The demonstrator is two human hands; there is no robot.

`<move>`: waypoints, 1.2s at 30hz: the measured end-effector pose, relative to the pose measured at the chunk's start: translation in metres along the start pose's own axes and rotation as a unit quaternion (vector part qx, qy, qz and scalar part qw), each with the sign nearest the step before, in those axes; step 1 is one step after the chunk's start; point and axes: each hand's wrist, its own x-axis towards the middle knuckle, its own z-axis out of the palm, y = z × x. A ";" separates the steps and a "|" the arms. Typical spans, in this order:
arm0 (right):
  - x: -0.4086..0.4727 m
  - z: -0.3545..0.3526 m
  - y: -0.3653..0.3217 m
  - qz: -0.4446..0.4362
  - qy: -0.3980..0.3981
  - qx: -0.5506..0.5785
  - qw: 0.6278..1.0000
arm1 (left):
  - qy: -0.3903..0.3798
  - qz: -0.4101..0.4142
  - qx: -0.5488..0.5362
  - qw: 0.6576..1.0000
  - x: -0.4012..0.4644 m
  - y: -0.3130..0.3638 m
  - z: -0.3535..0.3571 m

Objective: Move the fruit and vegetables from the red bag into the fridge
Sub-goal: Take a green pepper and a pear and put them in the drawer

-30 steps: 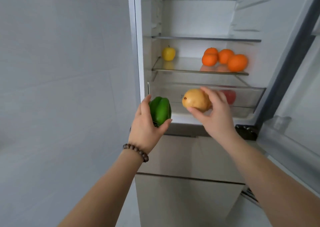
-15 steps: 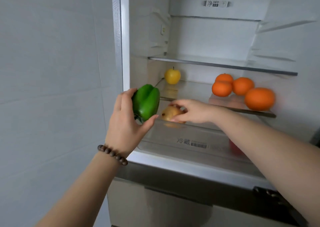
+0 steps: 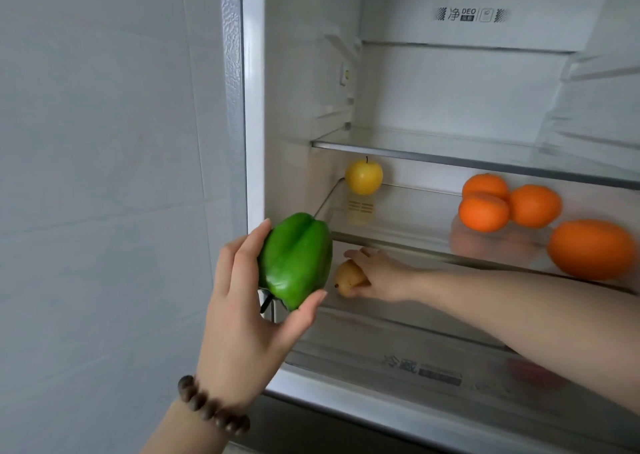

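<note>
My left hand (image 3: 242, 301) holds a green bell pepper (image 3: 296, 259) in front of the open fridge's left edge (image 3: 254, 107). My right hand (image 3: 377, 275) reaches in under the glass shelf (image 3: 398, 237) and grips a yellow-brown pear (image 3: 348, 277) over the clear drawer cover. On the glass shelf sit a yellow apple (image 3: 364, 176) at the back left and several oranges (image 3: 509, 205) at the right, the biggest orange (image 3: 590, 249) nearest the front. The red bag is out of view.
A clear crisper drawer (image 3: 415, 370) lies below my right arm, with something red (image 3: 533, 372) showing through it at the right. An upper glass shelf (image 3: 450, 150) holds nothing. A grey tiled wall (image 3: 104, 176) fills the left.
The view has closed in on the fridge. My right hand has pushed the pear further in and lower under the glass shelf. The pepper stays in my left hand.
</note>
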 end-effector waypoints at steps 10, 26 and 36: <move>0.001 0.000 0.000 0.009 -0.015 0.054 0.998 | -0.003 0.005 -0.005 1.000 0.001 -0.001 0.001; -0.185 -0.077 -0.040 0.109 0.141 0.212 0.961 | -0.148 0.139 -0.128 0.971 0.072 0.024 0.008; -0.278 -0.020 -0.023 0.234 0.328 0.141 0.904 | -0.494 0.178 -0.023 0.851 0.088 0.060 0.102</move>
